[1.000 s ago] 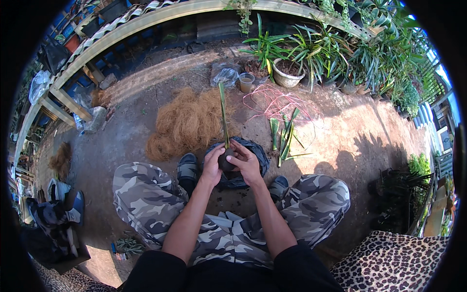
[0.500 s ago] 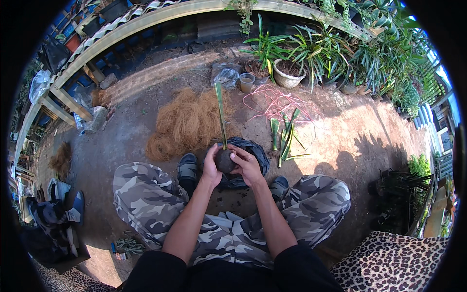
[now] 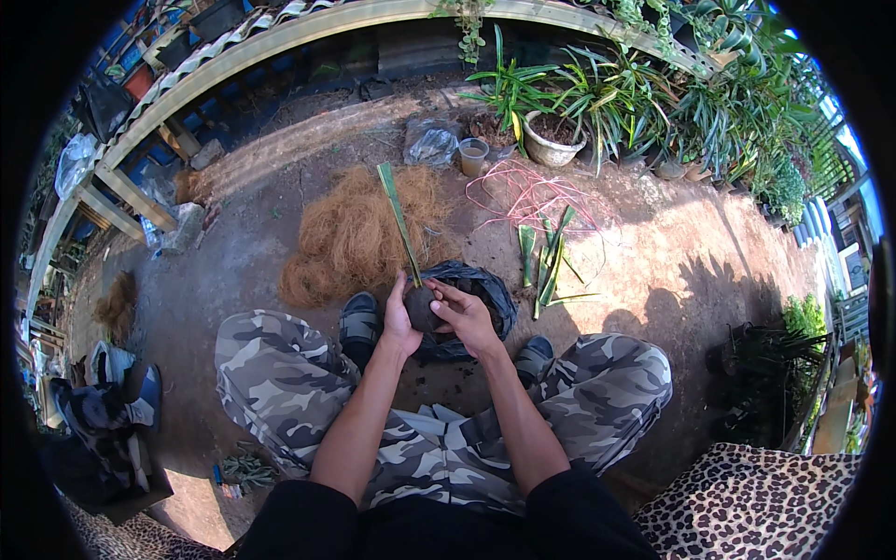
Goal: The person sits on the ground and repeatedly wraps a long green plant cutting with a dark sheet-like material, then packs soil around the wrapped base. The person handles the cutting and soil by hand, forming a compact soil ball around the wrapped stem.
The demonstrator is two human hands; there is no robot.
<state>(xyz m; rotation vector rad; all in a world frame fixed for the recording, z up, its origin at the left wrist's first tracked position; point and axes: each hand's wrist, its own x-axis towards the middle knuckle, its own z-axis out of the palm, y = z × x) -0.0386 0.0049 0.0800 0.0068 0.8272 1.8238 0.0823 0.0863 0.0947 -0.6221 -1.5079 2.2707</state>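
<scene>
Your left hand (image 3: pixel 399 320) and right hand (image 3: pixel 469 320) are half curled, palms facing, cupped together around a dark brown, rounded ball of soil-like material (image 3: pixel 423 313). The ball sits between them, left palm along its left side, right thumb and fingers against its right. A long, narrow green leaf (image 3: pixel 399 219) rises from its top, tilted to your left, its tip in front of the heap of tangled tan fibre (image 3: pixel 345 247). Just beyond your hands lies a crumpled black plastic bag (image 3: pixel 499 297), its right edge showing past your right fingers. Packed brown ground (image 3: pixel 644 271) stretches out to your right, beyond the cut green leaf pieces (image 3: pixel 551 266). Farther out lie loose pink strings (image 3: pixel 537 191), near a translucent plastic cup (image 3: pixel 473 161) and a round whitish pot (image 3: pixel 551 149).
</scene>
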